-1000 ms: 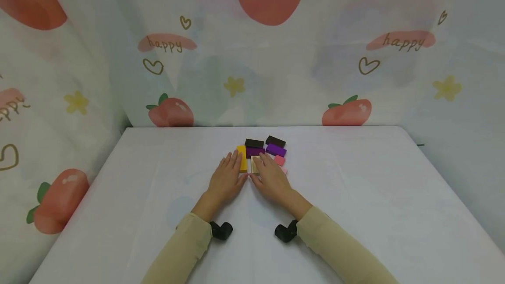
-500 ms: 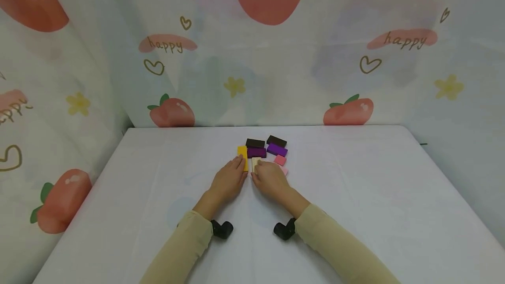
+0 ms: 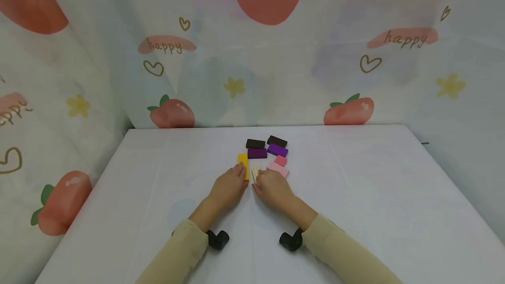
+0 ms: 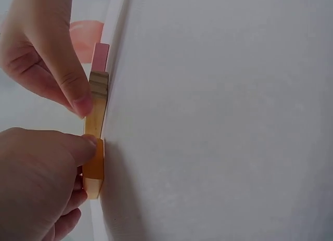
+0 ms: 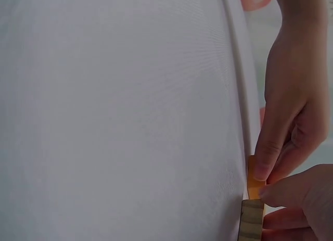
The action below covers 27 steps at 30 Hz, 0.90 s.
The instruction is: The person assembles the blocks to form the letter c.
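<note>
My left hand [image 3: 228, 183] pinches a long yellow block [image 3: 243, 161] lying on the white table; the left wrist view shows its thumb against the orange-yellow side [image 4: 93, 165]. Just to the right, my right hand [image 3: 274, 186] grips pale wooden pieces [image 3: 255, 173], which look like narrow strips side by side from above. Their ends show brown grain bands in the right wrist view, at the wooden end [image 5: 251, 220]. A narrow gap lies between yellow and pale pieces. Beside the right knuckles sits a light pink block [image 3: 278, 169], with a small darker pink one [image 3: 280, 160] behind it.
Beyond the hands lie a dark purple block [image 3: 257, 153] and a brighter purple block [image 3: 278, 149]. Two dark brown blocks [image 3: 255, 143] are behind these. A printed curtain [image 3: 276, 65] rises at the table's back edge and left side.
Both hands have drawn back slightly towards the body, the yellow block and pale pieces sliding with them. My right fingers, straighter before, have curled. More of the light pink block shows.
</note>
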Tool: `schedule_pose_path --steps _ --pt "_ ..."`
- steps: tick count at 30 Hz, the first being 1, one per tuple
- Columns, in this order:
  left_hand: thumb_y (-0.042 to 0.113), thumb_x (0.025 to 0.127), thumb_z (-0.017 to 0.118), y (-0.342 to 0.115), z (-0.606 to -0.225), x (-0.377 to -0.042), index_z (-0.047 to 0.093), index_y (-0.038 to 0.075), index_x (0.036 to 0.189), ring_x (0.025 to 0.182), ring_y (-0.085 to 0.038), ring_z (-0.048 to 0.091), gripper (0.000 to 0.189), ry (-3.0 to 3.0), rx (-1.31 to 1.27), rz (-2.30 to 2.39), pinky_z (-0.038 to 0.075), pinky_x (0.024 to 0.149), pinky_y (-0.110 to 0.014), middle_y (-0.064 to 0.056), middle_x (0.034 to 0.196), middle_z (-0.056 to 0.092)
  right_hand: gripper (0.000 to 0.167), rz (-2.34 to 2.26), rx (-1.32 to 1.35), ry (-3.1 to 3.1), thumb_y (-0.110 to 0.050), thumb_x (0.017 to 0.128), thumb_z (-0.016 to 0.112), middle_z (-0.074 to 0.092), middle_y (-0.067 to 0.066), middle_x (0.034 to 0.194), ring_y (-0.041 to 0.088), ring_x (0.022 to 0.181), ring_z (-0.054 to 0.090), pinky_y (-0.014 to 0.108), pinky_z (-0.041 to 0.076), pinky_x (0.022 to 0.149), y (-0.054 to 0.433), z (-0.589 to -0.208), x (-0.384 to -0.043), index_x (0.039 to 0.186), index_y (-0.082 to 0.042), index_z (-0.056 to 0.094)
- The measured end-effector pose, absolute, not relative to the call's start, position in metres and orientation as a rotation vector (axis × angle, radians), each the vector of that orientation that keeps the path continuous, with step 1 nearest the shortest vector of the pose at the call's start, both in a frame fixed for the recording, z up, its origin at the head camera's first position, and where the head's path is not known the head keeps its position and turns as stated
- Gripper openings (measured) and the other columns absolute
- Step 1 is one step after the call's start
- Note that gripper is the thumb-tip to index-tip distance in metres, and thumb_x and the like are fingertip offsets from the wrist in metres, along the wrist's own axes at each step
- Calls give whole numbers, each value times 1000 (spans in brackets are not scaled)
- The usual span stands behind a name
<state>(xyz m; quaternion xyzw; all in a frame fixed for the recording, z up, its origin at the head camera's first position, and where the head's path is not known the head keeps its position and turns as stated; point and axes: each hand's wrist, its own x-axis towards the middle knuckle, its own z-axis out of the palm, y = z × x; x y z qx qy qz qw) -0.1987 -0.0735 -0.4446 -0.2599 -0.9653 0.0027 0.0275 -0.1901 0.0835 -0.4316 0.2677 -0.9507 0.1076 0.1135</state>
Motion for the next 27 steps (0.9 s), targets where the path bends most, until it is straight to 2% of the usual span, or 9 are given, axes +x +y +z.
schedule_pose_path --steps 5,11,17,27 --pt "30 96 49 -74 -443 -194 49 -4 129 122 -26 45 48 -2955 -822 41 36 100 -35 -18 135 45 20 322 801 -2780 -20 79 72 68 13 88 24 75 65 34 52 75 87 -432 -186 74 -1 67" --pt "30 94 51 -75 -440 -185 52 -4 127 120 -25 47 47 -2963 -839 43 38 98 -36 -17 132 48 19 337 858 -2776 -19 76 74 68 13 87 24 71 64 33 53 66 90 -432 -178 74 -2 67" --pt "31 94 52 -77 -438 -178 53 -3 127 119 -24 48 47 -2976 -832 54 39 97 -35 -15 132 49 19 370 832 -2799 -20 78 73 68 12 86 22 72 64 33 53 66 91 -430 -170 69 -5 65" --pt "29 93 53 -78 -438 -169 56 -4 123 116 -24 51 44 -2930 -848 57 41 95 -35 -16 128 52 15 458 800 -2853 -15 77 73 62 2 69 13 58 52 27 49 56 95 -426 -156 68 -7 65"
